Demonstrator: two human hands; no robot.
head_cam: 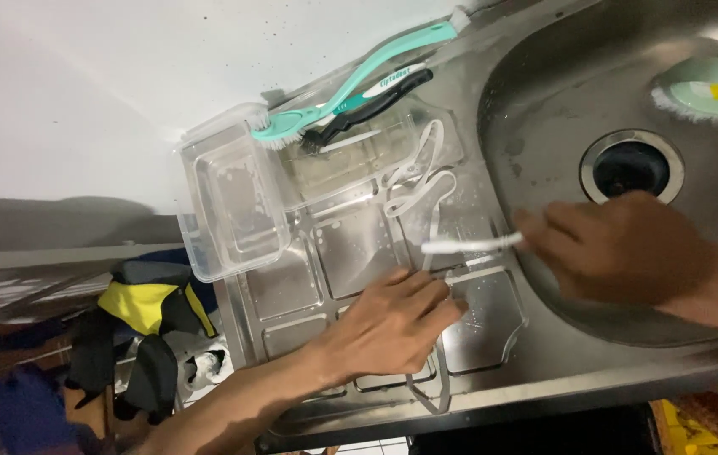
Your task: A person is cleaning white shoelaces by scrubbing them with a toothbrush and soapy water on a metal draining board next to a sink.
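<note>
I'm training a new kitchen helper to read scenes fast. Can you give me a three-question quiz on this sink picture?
1. True or false: the right hand holds a thin white stick-like tool.
2. What does the left hand press on?
A. a clear flat lid
B. a green sponge
C. a metal pot
3. What lies across the clear plastic container by the wall?

Key
1. True.
2. A, the clear lid lying on the steel draining board.
3. A teal long-handled brush, with a black and white one beside it.
</note>
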